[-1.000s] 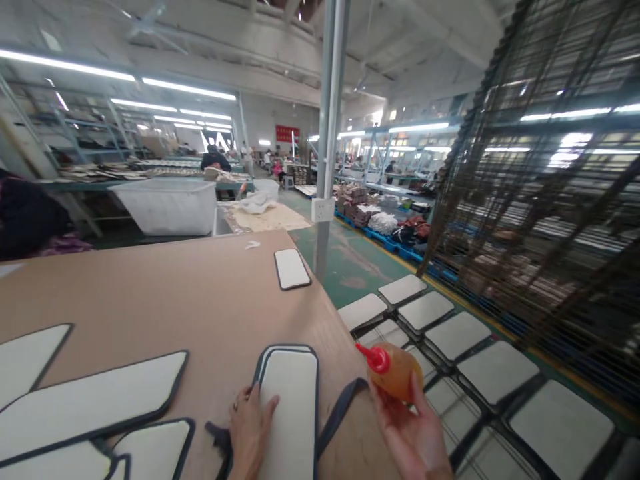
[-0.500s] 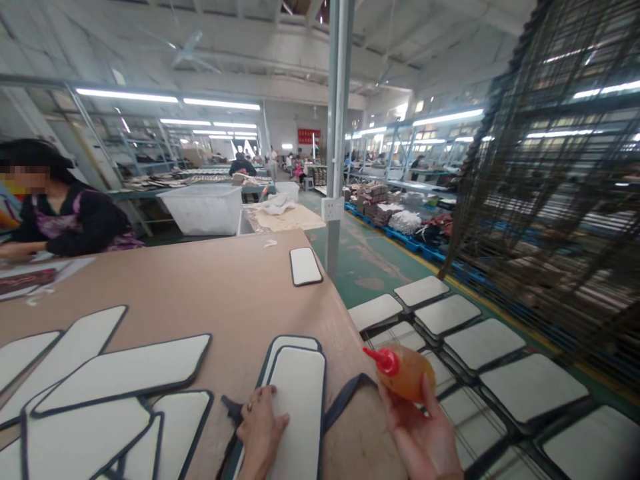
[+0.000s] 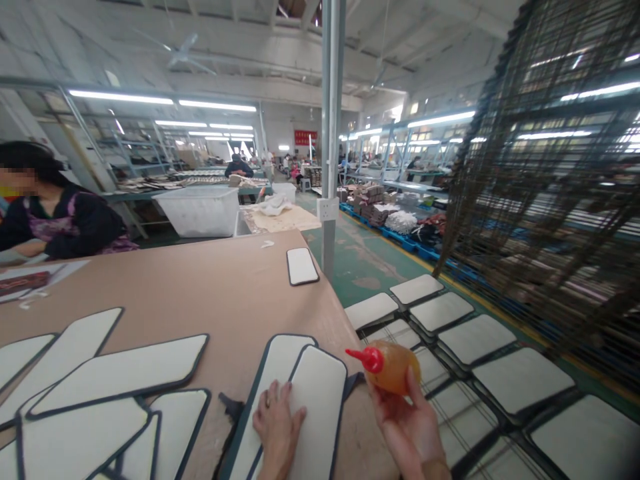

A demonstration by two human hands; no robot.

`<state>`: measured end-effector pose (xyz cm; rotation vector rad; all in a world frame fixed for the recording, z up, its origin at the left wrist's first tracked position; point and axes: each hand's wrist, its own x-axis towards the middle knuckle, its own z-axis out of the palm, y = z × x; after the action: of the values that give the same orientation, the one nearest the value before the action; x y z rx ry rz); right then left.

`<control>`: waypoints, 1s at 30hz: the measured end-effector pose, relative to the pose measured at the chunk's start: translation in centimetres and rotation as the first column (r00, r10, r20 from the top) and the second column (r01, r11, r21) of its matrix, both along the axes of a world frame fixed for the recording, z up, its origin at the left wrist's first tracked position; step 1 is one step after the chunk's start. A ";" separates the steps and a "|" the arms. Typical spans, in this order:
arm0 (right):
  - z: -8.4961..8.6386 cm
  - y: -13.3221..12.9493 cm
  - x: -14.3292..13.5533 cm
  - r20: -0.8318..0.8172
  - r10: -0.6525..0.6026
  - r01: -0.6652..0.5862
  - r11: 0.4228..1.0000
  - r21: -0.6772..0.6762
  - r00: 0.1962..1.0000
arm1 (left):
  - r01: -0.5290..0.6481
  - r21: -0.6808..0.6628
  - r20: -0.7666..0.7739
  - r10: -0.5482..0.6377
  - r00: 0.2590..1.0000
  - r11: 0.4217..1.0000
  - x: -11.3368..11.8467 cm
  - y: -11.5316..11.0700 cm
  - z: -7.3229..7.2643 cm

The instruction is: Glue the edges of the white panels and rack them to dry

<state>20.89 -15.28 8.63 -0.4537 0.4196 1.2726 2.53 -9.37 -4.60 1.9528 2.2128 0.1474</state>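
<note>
My left hand [image 3: 278,420] lies with fingers spread on two overlapping white panels with dark edging. The upper panel [image 3: 320,407] is turned to the right over the lower panel [image 3: 285,360], whose left part shows. In my right hand [image 3: 407,420] is a squeeze bottle [image 3: 395,368] of amber liquid, lying on its side, its red nozzle pointing left toward the panels. A dark strip [image 3: 354,385] sticks out from under the upper panel's right edge. A scrap of dark material [image 3: 231,405] lies left of the panels.
More edged panels [image 3: 120,373] lie overlapped on the brown table [image 3: 225,287]. A small panel [image 3: 302,266] is near its far corner, by a grey post [image 3: 329,247]. Panels sit on a wire rack [image 3: 477,339] at right. A co-worker [image 3: 65,207] sits at left.
The upper panel has swung to the right, baring more of the lower one, with my left hand on it. My right hand and the bottle have shifted slightly left.
</note>
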 end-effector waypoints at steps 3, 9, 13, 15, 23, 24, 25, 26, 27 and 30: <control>0.1 -0.3 0.5 0.029 -0.027 0.027 1.000 0.012 0.999 | 0.069 0.093 -0.082 -0.061 0.995 0.993 1.7 0.2 -0.6; 0.2 -1.7 2.3 0.076 -0.096 0.099 0.995 -0.032 0.992 | 0.100 0.126 -0.093 -0.088 0.992 0.987 3.2 3.8 -0.4; 0.2 -2.7 3.1 0.057 -0.114 0.114 0.993 0.006 0.992 | 0.137 0.084 -0.032 -0.135 0.990 0.987 3.6 3.3 -0.6; 0.3 -2.8 3.3 0.054 -0.132 0.131 0.991 0.021 0.990 | 0.132 0.063 0.027 -0.134 0.991 0.989 3.8 2.6 -0.3; 0.6 -2.1 4.1 0.063 -0.156 0.152 0.986 0.074 0.986 | 0.027 -0.017 0.104 -0.025 0.994 0.999 2.7 1.9 1.4; 0.6 -1.9 4.2 0.059 -0.153 0.148 0.986 0.082 0.986 | 0.033 -0.043 0.125 -0.027 0.992 0.999 2.5 2.1 1.3; 0.6 -1.8 4.2 0.052 -0.146 0.140 0.986 0.093 0.988 | 0.038 -0.065 0.150 -0.028 0.988 0.997 2.3 2.4 1.2; 0.5 -1.7 4.2 0.044 -0.136 0.131 0.986 0.106 0.990 | 0.041 -0.081 0.172 -0.026 0.985 0.996 2.2 2.6 1.1; 0.5 -1.6 4.1 0.036 -0.127 0.121 0.985 0.122 0.991 | 0.045 -0.090 0.193 -0.027 0.981 0.995 2.1 2.9 1.0; 0.3 -1.1 4.1 0.037 -0.113 0.107 0.983 0.152 0.993 | 0.091 -0.093 0.284 -0.061 0.957 0.992 2.2 3.5 1.1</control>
<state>24.97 -16.41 8.93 -0.3276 0.3038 1.1748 4.68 -5.86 -3.51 1.8306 1.9234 0.2733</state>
